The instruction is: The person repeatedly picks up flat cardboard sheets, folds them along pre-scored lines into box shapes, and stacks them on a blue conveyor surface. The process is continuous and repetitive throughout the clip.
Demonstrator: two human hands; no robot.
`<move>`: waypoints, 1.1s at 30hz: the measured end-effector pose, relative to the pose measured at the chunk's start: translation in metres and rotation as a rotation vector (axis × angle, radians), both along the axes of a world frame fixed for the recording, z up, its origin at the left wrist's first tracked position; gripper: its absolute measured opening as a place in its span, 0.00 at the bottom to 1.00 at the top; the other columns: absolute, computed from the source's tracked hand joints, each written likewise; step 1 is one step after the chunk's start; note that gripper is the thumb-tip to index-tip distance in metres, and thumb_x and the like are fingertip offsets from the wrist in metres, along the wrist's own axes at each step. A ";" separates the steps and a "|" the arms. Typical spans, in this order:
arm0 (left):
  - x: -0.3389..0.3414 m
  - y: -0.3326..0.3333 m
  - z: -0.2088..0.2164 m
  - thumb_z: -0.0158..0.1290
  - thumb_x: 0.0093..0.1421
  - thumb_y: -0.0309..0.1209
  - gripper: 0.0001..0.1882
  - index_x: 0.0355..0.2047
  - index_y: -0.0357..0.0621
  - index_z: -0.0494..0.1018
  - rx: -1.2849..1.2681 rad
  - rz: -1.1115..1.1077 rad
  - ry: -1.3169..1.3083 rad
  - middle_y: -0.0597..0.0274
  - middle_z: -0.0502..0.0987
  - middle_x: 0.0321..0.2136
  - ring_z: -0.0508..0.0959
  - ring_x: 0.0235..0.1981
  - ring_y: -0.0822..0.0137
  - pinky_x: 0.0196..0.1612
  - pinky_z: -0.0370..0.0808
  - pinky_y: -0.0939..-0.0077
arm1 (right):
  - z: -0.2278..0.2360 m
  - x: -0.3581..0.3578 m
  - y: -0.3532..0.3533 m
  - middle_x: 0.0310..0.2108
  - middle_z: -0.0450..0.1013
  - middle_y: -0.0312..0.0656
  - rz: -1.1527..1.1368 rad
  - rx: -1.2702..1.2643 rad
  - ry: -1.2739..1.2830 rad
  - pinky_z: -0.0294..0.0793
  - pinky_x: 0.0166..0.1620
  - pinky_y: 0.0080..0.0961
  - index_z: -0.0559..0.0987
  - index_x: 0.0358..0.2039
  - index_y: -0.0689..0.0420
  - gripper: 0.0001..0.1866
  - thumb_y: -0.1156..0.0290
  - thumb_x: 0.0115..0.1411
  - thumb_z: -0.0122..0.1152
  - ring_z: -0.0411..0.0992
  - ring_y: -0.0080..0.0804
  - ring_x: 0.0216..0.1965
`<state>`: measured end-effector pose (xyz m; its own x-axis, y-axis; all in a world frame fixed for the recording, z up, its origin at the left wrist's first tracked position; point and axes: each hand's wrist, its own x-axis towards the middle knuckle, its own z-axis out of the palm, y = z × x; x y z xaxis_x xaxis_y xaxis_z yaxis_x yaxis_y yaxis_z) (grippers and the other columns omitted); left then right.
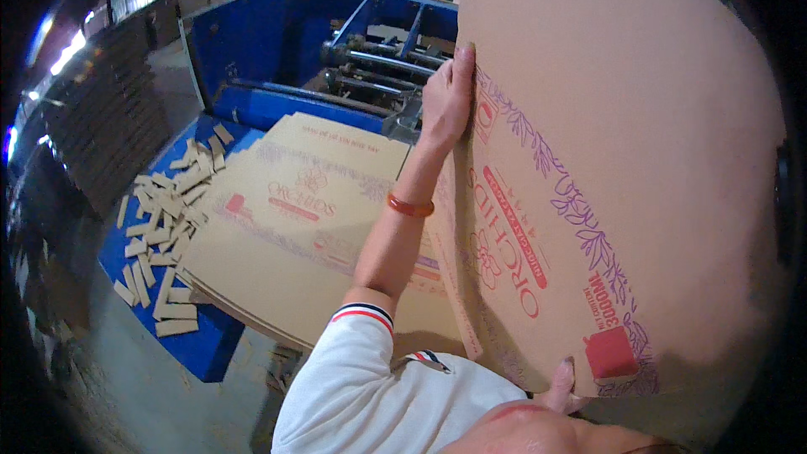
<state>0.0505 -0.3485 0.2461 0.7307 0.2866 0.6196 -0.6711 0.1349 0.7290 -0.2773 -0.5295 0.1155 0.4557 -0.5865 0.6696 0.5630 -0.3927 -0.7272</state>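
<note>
A large printed cardboard sheet (622, 143) stands tilted up on my right, brown with purple leaf borders and red print. My left hand (450, 97), its wrist in an orange-brown bangle, is closed on the sheet's left edge near the top, thumb uppermost. Low down, my right hand (561, 388) grips the bottom edge; only its thumb and part of the palm show, the other fingers being hidden behind the sheet. Left of my forearm lies a stack of similar printed cardboard sheets (277, 240) on a blue machine table (206, 353).
Many small cardboard offcuts (164, 219) are scattered over the table's left side. Behind the stack is a blue machine frame (252, 50) with metal rollers (378, 59). Tall piles of cardboard (92, 109) stand at the far left, beyond a grey floor (143, 395).
</note>
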 end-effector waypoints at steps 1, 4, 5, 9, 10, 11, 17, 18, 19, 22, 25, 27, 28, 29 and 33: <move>0.004 0.010 0.003 0.36 0.64 0.58 0.36 0.34 0.29 0.73 -0.050 -0.042 -0.016 0.52 0.76 0.29 0.72 0.33 0.65 0.42 0.68 0.70 | 0.004 0.009 0.002 0.58 0.59 0.53 -0.003 0.001 -0.018 0.60 0.57 0.43 0.59 0.60 0.66 0.39 0.68 0.48 0.61 0.60 0.44 0.56; 0.000 0.029 -0.006 0.35 0.65 0.57 0.35 0.32 0.30 0.73 -0.088 -0.146 -0.023 0.61 0.75 0.26 0.69 0.30 0.72 0.38 0.68 0.73 | 0.029 0.024 -0.014 0.57 0.59 0.55 0.153 -0.451 0.048 0.62 0.56 0.44 0.57 0.60 0.65 0.38 0.64 0.51 0.57 0.62 0.48 0.55; 0.013 0.035 -0.012 0.34 0.66 0.55 0.34 0.34 0.31 0.72 -0.054 -0.077 -0.088 0.60 0.74 0.25 0.69 0.30 0.70 0.37 0.68 0.72 | 0.040 0.040 -0.022 0.58 0.58 0.54 0.340 -0.589 -0.019 0.62 0.56 0.42 0.56 0.61 0.64 0.36 0.67 0.52 0.54 0.61 0.45 0.55; 0.025 0.030 -0.060 0.32 0.69 0.48 0.27 0.38 0.34 0.70 0.111 -0.006 -0.109 0.50 0.74 0.28 0.73 0.33 0.58 0.38 0.69 0.66 | 0.025 0.029 -0.019 0.58 0.58 0.55 0.145 -0.395 0.152 0.59 0.59 0.45 0.55 0.62 0.65 0.37 0.71 0.52 0.56 0.60 0.48 0.57; 0.030 0.031 -0.080 0.32 0.69 0.47 0.26 0.38 0.36 0.70 0.171 -0.016 -0.049 0.47 0.74 0.29 0.73 0.35 0.53 0.39 0.69 0.64 | 0.022 0.028 -0.014 0.58 0.58 0.55 0.110 -0.266 0.147 0.58 0.59 0.46 0.54 0.62 0.65 0.38 0.71 0.52 0.57 0.60 0.49 0.57; 0.052 0.043 -0.121 0.31 0.70 0.45 0.24 0.39 0.37 0.70 0.240 -0.058 0.081 0.43 0.74 0.31 0.74 0.37 0.48 0.40 0.69 0.62 | 0.033 0.043 0.007 0.58 0.58 0.55 0.195 -0.115 0.034 0.58 0.59 0.46 0.54 0.62 0.65 0.38 0.72 0.52 0.56 0.60 0.48 0.57; 0.018 0.002 -0.157 0.27 0.68 0.53 0.33 0.43 0.34 0.70 0.217 0.068 0.251 0.42 0.74 0.37 0.74 0.40 0.49 0.44 0.67 0.63 | 0.032 0.048 0.009 0.60 0.56 0.53 0.290 -0.115 -0.077 0.59 0.59 0.46 0.52 0.63 0.62 0.38 0.72 0.54 0.55 0.60 0.46 0.58; 0.020 -0.002 -0.157 0.29 0.67 0.54 0.33 0.41 0.34 0.71 0.150 0.094 0.225 0.39 0.74 0.35 0.74 0.40 0.46 0.42 0.68 0.61 | 0.029 0.051 0.007 0.60 0.56 0.53 0.279 -0.117 -0.085 0.59 0.59 0.46 0.52 0.63 0.62 0.37 0.71 0.54 0.54 0.59 0.46 0.59; 0.024 -0.004 -0.156 0.31 0.66 0.55 0.33 0.39 0.34 0.71 0.082 0.119 0.199 0.37 0.74 0.33 0.75 0.39 0.43 0.40 0.68 0.58 | 0.028 0.049 0.002 0.61 0.56 0.52 0.250 -0.106 -0.079 0.59 0.59 0.46 0.52 0.63 0.62 0.37 0.70 0.55 0.54 0.59 0.46 0.59; 0.018 -0.008 -0.150 0.29 0.66 0.56 0.36 0.36 0.33 0.73 0.087 0.043 0.288 0.37 0.75 0.33 0.74 0.40 0.40 0.40 0.68 0.57 | 0.021 0.054 -0.018 0.61 0.55 0.52 0.147 -0.031 -0.055 0.60 0.59 0.46 0.52 0.64 0.61 0.36 0.68 0.56 0.53 0.58 0.46 0.60; 0.023 -0.023 -0.145 0.29 0.67 0.54 0.35 0.34 0.32 0.73 0.135 0.047 0.297 0.35 0.75 0.34 0.73 0.40 0.38 0.41 0.68 0.54 | 0.027 0.059 -0.038 0.62 0.55 0.51 0.051 0.080 -0.019 0.60 0.59 0.46 0.52 0.64 0.61 0.35 0.65 0.58 0.51 0.57 0.46 0.61; 0.026 -0.029 -0.138 0.29 0.67 0.54 0.35 0.34 0.32 0.73 0.238 0.115 0.276 0.35 0.75 0.35 0.73 0.41 0.37 0.43 0.68 0.54 | 0.035 0.065 -0.041 0.62 0.54 0.51 0.018 0.211 -0.006 0.61 0.59 0.45 0.53 0.64 0.60 0.35 0.64 0.59 0.50 0.56 0.46 0.61; 0.027 -0.022 -0.134 0.28 0.67 0.53 0.34 0.34 0.33 0.73 0.301 0.179 0.273 0.35 0.75 0.35 0.73 0.41 0.37 0.43 0.68 0.53 | 0.047 0.074 -0.042 0.62 0.54 0.50 0.044 0.293 -0.021 0.61 0.59 0.43 0.54 0.63 0.60 0.34 0.62 0.60 0.50 0.56 0.45 0.61; 0.024 -0.023 -0.133 0.28 0.67 0.53 0.34 0.34 0.33 0.73 0.367 0.212 0.282 0.35 0.74 0.35 0.72 0.42 0.37 0.44 0.68 0.53 | 0.062 0.078 -0.041 0.62 0.55 0.48 0.043 0.370 -0.030 0.61 0.59 0.42 0.55 0.63 0.60 0.33 0.60 0.60 0.50 0.57 0.44 0.61; 0.001 0.025 -0.125 0.31 0.67 0.51 0.30 0.37 0.37 0.74 0.614 0.238 0.326 0.37 0.75 0.38 0.73 0.43 0.37 0.46 0.67 0.50 | 0.078 0.096 -0.091 0.56 0.64 0.45 0.242 0.761 -0.057 0.61 0.59 0.34 0.63 0.59 0.61 0.28 0.61 0.61 0.51 0.63 0.38 0.56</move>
<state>0.0514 -0.3234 0.1212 0.8667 0.1312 0.4812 -0.3676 -0.4842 0.7940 -0.1808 -0.6201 0.1931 0.6057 -0.7812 0.1513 0.6134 0.3374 -0.7141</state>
